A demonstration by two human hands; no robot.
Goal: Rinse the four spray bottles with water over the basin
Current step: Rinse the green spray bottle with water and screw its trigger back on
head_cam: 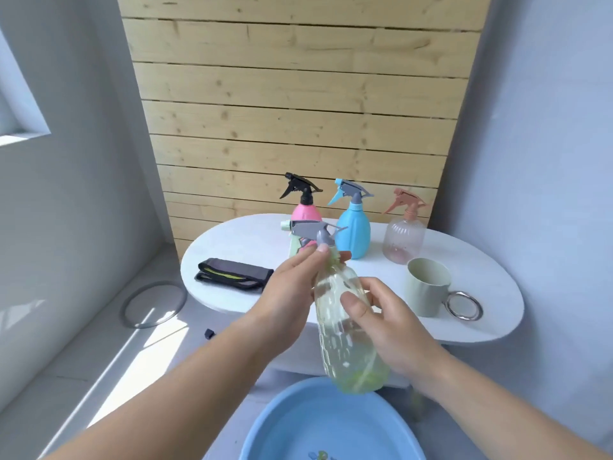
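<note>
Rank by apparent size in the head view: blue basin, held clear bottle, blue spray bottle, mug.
1. Blue basin, though partly cropped.
2. Held clear bottle, enlarged by nearness.
3. Blue spray bottle and mug look alike; not ranked.

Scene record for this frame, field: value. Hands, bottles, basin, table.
held: green-tinted bottle, tilted, above basin
left hand: grips its neck under the grey sprayer
right hand: grips its body
on table: pink bottle, blue bottle, clear pink bottle, all upright
also on table: mug, folded cloth
</note>
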